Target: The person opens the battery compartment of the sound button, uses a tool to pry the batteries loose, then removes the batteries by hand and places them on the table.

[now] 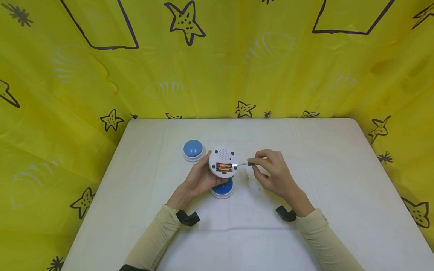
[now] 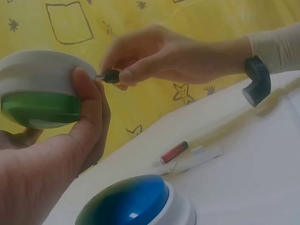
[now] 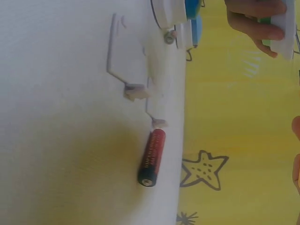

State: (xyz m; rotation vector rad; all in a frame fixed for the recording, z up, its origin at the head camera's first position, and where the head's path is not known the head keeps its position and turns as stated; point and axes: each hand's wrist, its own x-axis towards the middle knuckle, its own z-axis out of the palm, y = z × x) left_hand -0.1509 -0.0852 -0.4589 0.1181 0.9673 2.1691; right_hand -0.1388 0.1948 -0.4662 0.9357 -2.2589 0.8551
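My left hand [image 1: 198,178] holds a push button [image 1: 222,154] turned over, its white underside facing up. The green cap [image 2: 42,108] points down in the left wrist view. Two red batteries [image 1: 223,169] lie in its uncovered compartment. With thumb and fingers my right hand [image 1: 274,172] pinches a small screwdriver [image 1: 250,163] by its dark handle. The metal shaft reaches to the right end of the batteries; exact contact is too small to tell. In the right wrist view the right hand shows only as fingertips [image 3: 296,126] at the edge.
A blue button [image 1: 222,189] stands just below the held one; another blue button [image 1: 193,149] is farther back left. Two white covers [image 2: 200,159] and a loose red battery [image 3: 152,158] lie on the white table [image 1: 305,150]. A yellow curtain [image 1: 217,75] hangs behind.
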